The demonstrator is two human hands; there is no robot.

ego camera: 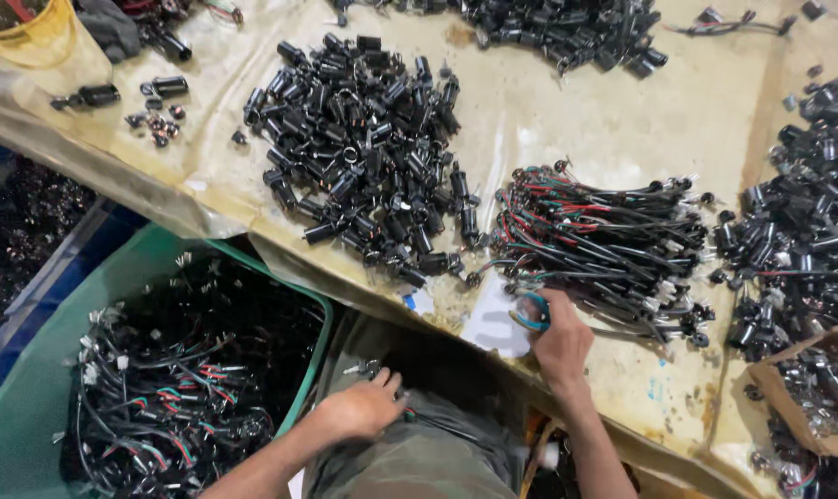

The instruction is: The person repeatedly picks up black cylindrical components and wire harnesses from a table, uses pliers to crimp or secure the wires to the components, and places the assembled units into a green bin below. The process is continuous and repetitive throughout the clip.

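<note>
My left hand (362, 407) rests on my lap below the table edge, fingers closed on a small black wired part (371, 370). At the table's front edge, my right hand (559, 344) grips a small tool with a blue loop handle (531, 310). Just beyond that hand lies a bundle of black parts with red, green and black wires (595, 242). A white scrap of paper (493, 325) lies to the left of the tool.
A big heap of black cylindrical parts (364, 148) covers the table's middle. More heaps lie at the right (807, 222) and the top (558, 28). A green bin (31, 407) full of wired parts stands lower left. A cardboard box (777, 381) sits lower right, a yellow container (45, 42) top left.
</note>
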